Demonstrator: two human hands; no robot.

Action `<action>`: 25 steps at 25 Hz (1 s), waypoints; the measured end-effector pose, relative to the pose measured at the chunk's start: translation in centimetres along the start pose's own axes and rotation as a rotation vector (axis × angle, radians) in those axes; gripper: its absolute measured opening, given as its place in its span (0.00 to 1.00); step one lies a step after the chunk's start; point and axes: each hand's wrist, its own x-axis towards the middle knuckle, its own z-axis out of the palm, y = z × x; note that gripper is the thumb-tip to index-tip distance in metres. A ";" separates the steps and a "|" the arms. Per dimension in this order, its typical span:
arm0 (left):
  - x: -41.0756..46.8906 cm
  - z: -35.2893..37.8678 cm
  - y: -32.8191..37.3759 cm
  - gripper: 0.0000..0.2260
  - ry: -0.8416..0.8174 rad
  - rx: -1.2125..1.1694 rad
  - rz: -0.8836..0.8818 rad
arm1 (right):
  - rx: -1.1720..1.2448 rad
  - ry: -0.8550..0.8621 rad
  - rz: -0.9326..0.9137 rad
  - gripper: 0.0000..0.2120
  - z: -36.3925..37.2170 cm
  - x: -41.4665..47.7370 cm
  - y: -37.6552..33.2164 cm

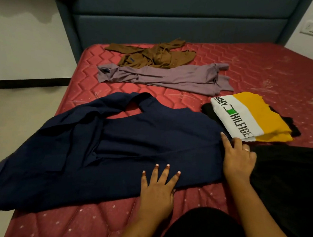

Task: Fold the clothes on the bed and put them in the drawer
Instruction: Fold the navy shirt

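While the navy shirt (pixel 130 144) lies spread over the near-left part of the red mattress (pixel 269 71), both hands sit on it. The left hand (pixel 156 192) is palm-down with fingers fanned on the bottom hem. The right hand (pixel 239 159) rests loose-fingered on the right edge, gripping nothing as far as I can see. So I'd say it's the flatten-it-first stage. The next move probably needs a sleeve and side pinched and brought over the middle. The brown shirt (pixel 157 58) and lilac shirt (pixel 165 77) lie crumpled further back, and a folded tee (pixel 246 116) sits beside the right hand. No drawer in view.
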 end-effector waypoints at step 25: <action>-2.9 -2.1 -9.6 0.46 -0.061 0.033 -0.032 | 0.003 -0.543 -0.295 0.34 -3.9 -1.3 -8.0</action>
